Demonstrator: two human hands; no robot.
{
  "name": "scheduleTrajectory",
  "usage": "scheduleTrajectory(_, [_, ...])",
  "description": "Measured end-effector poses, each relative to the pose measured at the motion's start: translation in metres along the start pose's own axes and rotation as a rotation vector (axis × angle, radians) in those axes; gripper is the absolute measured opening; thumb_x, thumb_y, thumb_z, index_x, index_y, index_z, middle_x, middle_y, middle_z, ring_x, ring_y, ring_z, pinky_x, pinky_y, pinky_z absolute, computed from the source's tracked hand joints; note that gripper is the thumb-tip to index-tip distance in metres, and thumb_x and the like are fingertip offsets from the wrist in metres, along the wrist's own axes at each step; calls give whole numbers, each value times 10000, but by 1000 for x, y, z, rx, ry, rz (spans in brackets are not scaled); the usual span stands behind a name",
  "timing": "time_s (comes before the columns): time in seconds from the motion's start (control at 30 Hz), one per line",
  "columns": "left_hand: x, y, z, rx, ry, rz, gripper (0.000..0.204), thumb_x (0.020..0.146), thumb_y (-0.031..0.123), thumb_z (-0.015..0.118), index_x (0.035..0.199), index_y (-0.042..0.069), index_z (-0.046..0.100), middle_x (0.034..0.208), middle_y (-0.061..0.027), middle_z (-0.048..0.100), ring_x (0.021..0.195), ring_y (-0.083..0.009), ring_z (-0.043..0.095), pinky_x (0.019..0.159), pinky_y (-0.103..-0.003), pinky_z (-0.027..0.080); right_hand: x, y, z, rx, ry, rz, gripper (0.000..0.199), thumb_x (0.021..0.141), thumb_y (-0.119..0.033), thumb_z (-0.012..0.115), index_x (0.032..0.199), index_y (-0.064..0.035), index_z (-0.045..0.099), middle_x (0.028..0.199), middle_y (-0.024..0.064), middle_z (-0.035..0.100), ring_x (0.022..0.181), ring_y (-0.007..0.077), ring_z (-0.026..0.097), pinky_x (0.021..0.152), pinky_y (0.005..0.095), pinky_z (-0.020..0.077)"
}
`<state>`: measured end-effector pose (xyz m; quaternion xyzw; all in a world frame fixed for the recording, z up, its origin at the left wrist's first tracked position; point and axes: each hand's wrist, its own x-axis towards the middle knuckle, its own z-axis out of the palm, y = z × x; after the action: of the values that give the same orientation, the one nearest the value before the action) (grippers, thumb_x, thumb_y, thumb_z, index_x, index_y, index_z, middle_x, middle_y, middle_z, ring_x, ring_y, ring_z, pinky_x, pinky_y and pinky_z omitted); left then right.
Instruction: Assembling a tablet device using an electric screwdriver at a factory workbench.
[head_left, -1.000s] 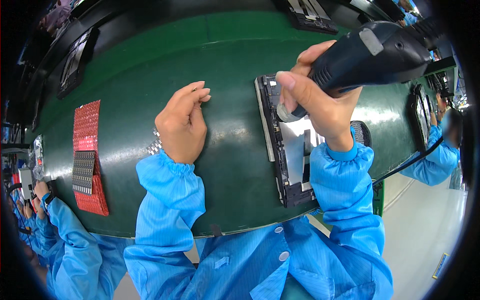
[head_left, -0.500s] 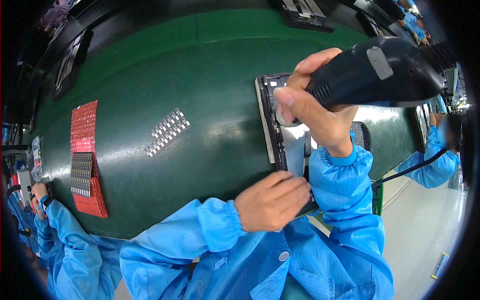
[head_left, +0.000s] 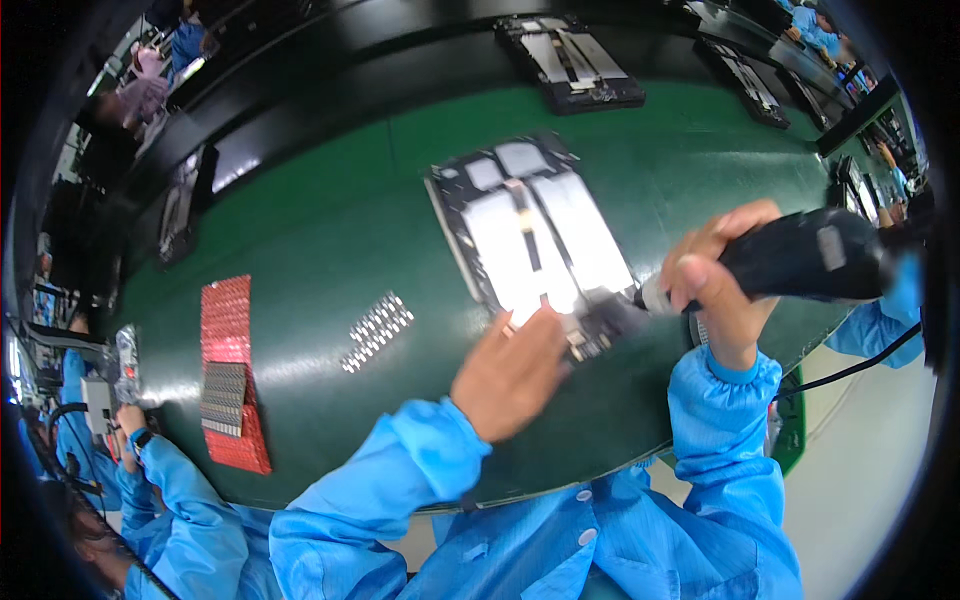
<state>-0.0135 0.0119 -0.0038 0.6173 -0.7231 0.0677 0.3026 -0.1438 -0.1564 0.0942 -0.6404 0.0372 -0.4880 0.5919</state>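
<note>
An opened tablet point(head_left: 590, 226) with white battery cells, dark ribbon cables and a black frame lies at a slant in front of me, a little blurred. My left hand point(head_left: 512, 372) has its fingers closed over the tablet's near edge; its thumb is hidden. In my right hand point(head_left: 728, 280) is a black corded electric screwdriver point(head_left: 800, 256), held sideways with its pale nose pointing left. That nose is close to the tablet's lower right corner; whether they touch I cannot tell. Left of the tablet lies a small strip of dark and white pieces point(head_left: 378, 332).
Red bubble wrap point(head_left: 228, 320) with a dark sheet of small parts point(head_left: 223, 399) lies on the green table point(head_left: 330, 430) at left. More opened tablets point(head_left: 568, 65) stand along the far black rail. A co-worker's arm point(head_left: 180, 470) is at far left; a green bin point(head_left: 793, 430) is below right.
The tablet has slid left and away from me, with my left hand at its near edge. My right hand and the screwdriver have moved off it to the right. The view has shifted too.
</note>
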Motion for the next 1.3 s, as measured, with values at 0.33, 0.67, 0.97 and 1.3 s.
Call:
scheduleTrajectory(0.33, [69, -200, -39, 569, 4, -520, 358, 817, 165, 635, 1114, -27, 584, 1204, -195, 571, 1153, -345, 520, 974, -399, 427, -34, 12, -13, 32, 1, 233, 362, 744, 105, 680, 1007, -9, 459, 591, 31, 540, 488, 91, 525, 463, 221, 432])
scheduleTrajectory(0.67, [169, -147, 32, 428, -167, -146, 494, 745, 64, 624, 1219, -7, 506, 1329, -160, 476, 1268, -305, 421, 1055, -479, 333, -35, 14, -20, 3, -75, 349, 367, 736, 114, 668, 986, -14, 432, 562, 47, 540, 472, 108, 547, 449, 228, 436])
scheduleTrajectory(0.97, [274, -157, 68, 574, -463, -453, 480, 719, 55, 662, 1187, 13, 568, 1276, -123, 501, 1224, -281, 455, 978, -509, 376, -37, 12, -30, -46, 41, 361, 304, 670, -49, 799, 886, -23, 587, 645, -16, 575, 543, 72, 538, 536, 221, 426])
scheduleTrajectory(1.3, [239, -135, 10, 603, -90, -361, 236, 619, 76, 590, 852, 43, 595, 941, -101, 638, 908, -297, 614, 822, -480, 441, -27, 11, -30, -76, -3, 247, 287, 682, -82, 759, 900, -9, 585, 623, 60, 574, 515, 145, 539, 511, 269, 432])
